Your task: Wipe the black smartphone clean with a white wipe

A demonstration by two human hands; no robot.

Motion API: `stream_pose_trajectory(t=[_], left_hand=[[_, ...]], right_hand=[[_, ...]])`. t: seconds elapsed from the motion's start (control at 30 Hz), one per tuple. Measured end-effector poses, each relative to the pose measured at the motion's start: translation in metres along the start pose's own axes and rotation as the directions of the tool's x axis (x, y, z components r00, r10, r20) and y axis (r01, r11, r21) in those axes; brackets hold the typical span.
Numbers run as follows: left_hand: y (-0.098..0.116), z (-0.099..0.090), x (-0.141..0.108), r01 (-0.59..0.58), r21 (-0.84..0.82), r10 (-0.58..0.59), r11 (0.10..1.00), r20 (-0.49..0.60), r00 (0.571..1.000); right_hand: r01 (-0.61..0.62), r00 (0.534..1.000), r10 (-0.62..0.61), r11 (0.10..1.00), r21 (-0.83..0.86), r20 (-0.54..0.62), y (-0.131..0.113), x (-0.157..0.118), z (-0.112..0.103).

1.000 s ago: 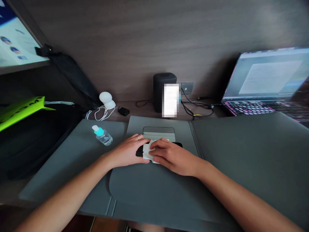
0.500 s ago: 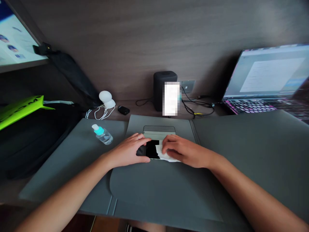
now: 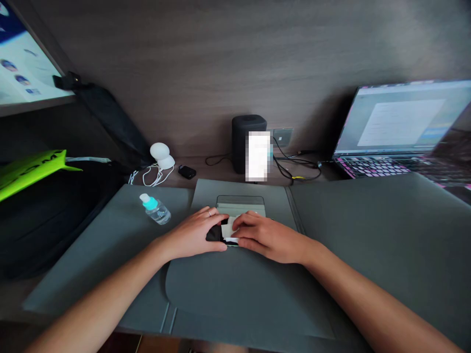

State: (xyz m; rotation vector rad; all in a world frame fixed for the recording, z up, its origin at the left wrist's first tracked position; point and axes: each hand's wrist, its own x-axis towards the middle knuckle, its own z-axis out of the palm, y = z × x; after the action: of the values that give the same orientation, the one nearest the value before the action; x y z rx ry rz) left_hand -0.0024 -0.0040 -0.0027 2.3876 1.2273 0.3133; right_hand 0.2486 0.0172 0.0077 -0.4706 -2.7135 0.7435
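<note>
The left hand is gripping the left end of a flat, dark phone, thumb along the near edge and fingers along the far edge. The right hand is holding a thin, soft, creased white tissue under bent fingers, pressing it onto the phone's face. The phone is lying on the rounded flap of a smooth grey mat, just below a clear, rectangular pocket. A transparent spray bottle with a turquoise collar is sitting on the mat's left part. Behind, a dark, round-cornered speaker is standing against a wood-grained wall.

The right hand is covering most of the phone's right end and part of the tissue; whether its thumb is pinching the tissue, I cannot tell. A pixelated white patch is masking the speaker's lower right. The laptop is running out of view at the right, its screen text too faint to read, and a black bag is fading into shadow.
</note>
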Motion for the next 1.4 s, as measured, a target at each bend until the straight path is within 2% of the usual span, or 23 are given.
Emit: stream_pose_trajectory(t=[0.23, 0.5, 0.63, 0.77, 0.97, 1.17, 1.4], left_hand=[[0.000, -0.001, 0.000, -0.006, 0.007, 0.006, 1.000, -0.002, 1.000], [0.001, -0.001, -0.001, -0.001, 0.002, 0.001, 1.000, 0.006, 1.000], [0.002, -0.002, -0.001, -0.001, -0.001, 0.001, 1.000, -0.001, 1.000], [0.002, -0.001, 0.000, 0.002, 0.001, -0.002, 1.000, 0.004, 1.000], [0.000, 0.000, 0.000, -0.005, 0.012, 0.005, 1.000, -0.011, 1.000], [0.001, 0.000, 0.001, 0.002, 0.005, -0.002, 1.000, 0.000, 1.000], [0.001, 0.000, 0.000, -0.007, 0.009, 0.007, 1.000, 0.002, 1.000]], right_hand=[[-0.039, 0.999, 0.039, 0.999, -0.013, 0.010, 0.003, -0.004, -0.006], [-0.096, 0.988, 0.098, 0.995, -0.023, 0.121, 0.004, -0.017, -0.022], [-0.114, 0.991, 0.116, 0.993, -0.024, 0.072, 0.008, -0.016, -0.018], [-0.068, 0.998, 0.068, 0.997, -0.047, -0.008, 0.008, -0.007, -0.006], [-0.033, 0.999, 0.032, 0.999, 0.008, 0.036, 0.003, -0.004, -0.003], [-0.053, 0.998, 0.054, 0.998, 0.022, -0.019, 0.006, -0.003, -0.002], [-0.048, 0.999, 0.048, 0.997, 0.053, -0.008, 0.005, -0.002, -0.001]])
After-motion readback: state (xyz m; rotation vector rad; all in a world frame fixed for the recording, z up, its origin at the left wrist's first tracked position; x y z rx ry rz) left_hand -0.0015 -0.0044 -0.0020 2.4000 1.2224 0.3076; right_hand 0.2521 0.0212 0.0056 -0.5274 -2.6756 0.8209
